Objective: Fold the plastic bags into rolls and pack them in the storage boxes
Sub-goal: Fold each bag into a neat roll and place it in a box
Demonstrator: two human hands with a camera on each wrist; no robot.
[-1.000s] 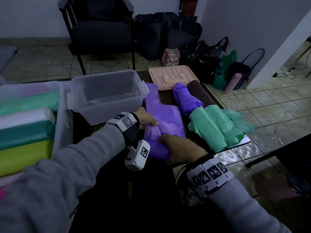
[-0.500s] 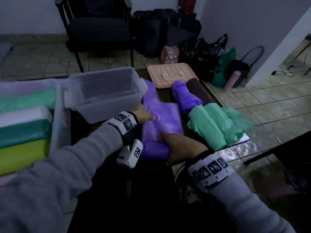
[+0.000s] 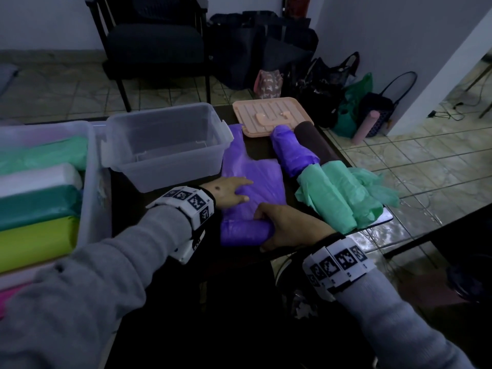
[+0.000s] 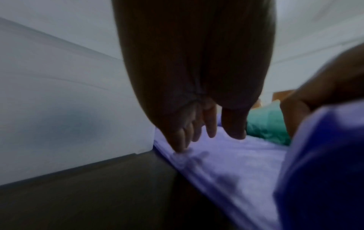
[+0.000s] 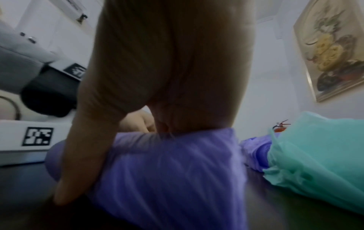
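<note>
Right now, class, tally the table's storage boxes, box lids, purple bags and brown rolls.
Storage boxes: 2 (small box, large box)
Box lids: 1 (lid)
Purple bags: 2 (half-rolled bag, rolled bag)
Brown rolls: 1 (brown roll)
Total: 6

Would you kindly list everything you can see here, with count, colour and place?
Purple bag: one, purple, flat on the table, its near end rolled.
Empty storage box: one, clear, left of the purple bag.
Filled storage box: one, clear, far left, holding green, white, teal and yellow rolls.
Purple roll: one, right of the flat bag.
Brown roll: one, beside the purple roll.
Green rolls: about two, mint, at the table's right edge.
Lid: one, peach, far end of the table.
Chair: one, dark, on the floor behind.
Floor bags: several, mostly dark.
Left hand: flat on the purple bag.
Right hand: grip round the rolled end.
</note>
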